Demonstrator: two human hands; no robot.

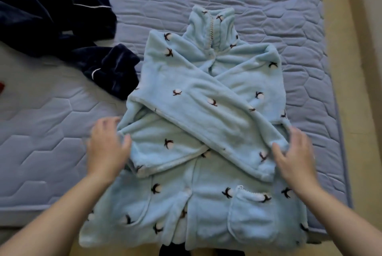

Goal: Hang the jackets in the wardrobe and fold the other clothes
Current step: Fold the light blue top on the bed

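Pale blue fleece top (206,100), 2 sleeves crossed over its chest, laid flat on a blue mattress (51,152) quilted in hexagons.

A red scrap (1,88) shows at the far left edge. A navy plush garment (51,17) with thin white piping lies heaped at the upper left, its cuff just beside the top's shoulder. The left hand (107,148), blurred, has its fingers spread and loose at the top's left edge. The top is fluffy, dotted with small dark-and-white sprigs, with a patch pocket (252,214) near the hem. The right hand (295,156), also spread and loose, touches the right cuff. The top's long axis runs away from the person, collar farthest and hem over the near mattress edge.
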